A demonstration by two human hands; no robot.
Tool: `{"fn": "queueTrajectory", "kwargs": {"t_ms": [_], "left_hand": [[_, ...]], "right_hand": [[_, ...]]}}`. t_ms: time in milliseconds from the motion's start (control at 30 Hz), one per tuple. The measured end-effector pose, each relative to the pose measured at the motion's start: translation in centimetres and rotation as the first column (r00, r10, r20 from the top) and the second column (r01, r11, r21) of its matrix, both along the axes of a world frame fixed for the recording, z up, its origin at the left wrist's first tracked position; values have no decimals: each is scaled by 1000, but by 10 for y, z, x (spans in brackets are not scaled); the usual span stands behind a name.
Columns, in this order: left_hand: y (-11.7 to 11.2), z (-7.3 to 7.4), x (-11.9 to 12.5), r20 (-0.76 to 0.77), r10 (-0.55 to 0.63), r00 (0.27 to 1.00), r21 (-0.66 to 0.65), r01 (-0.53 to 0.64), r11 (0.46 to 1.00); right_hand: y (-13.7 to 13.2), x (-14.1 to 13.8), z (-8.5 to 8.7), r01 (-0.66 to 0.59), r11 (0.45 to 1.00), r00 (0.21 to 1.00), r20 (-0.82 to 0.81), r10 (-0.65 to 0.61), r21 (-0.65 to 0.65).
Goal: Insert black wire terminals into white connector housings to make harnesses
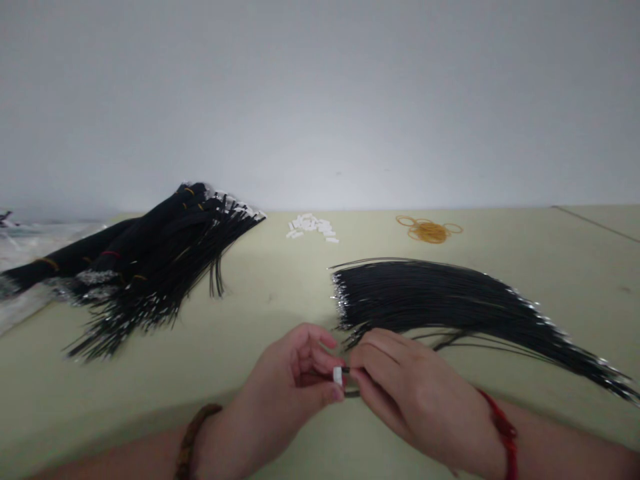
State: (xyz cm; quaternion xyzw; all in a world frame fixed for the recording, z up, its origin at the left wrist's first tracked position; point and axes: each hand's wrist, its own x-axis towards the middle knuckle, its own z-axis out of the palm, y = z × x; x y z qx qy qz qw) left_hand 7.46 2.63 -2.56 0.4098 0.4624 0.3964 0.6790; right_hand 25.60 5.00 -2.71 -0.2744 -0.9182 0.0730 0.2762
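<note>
My left hand [295, 383] pinches a small white connector housing [338, 375] between thumb and fingertips, low in the middle of the view. Just to its right, my right hand [405, 380] is closed on a black wire [346, 370] whose end meets the housing; how far in it sits I cannot tell. A second black wire [352, 394] shows between the hands, below the first. Behind my right hand lies a fanned bundle of loose black wires [425, 293] with shiny metal ends.
At the left lies a pile of black wire bundles [165, 247], some banded, many with white housings at one end. Several loose white housings [310, 225] lie at the back middle. Farther right is a heap of tan rubber bands [431, 231]. A pale wall [320, 100] rises behind the table.
</note>
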Motion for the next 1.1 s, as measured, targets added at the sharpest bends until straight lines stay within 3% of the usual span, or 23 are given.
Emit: {"fn": "queueTrajectory", "kwargs": {"t_ms": [167,333,667,867,1100], "left_hand": [[1,6,0,-105,32,994,-6,-32,999],[1,8,0,-135,21,991,-15,-23,1000],[4,1,-4,-118,21,993,4,-21,1000],[5,3,-4,-102,31,994,-1,-31,1000],[5,5,-5,-100,30,995,4,-29,1000]], "right_hand": [[29,10,-4,100,995,995,0,-100,4],[45,16,-12,101,992,990,87,-107,70],[36,13,-5,51,982,999,-4,-51,184],[15,4,4,18,993,999,-38,-14,114],[10,4,4,23,999,997,-71,-20,41]]}}
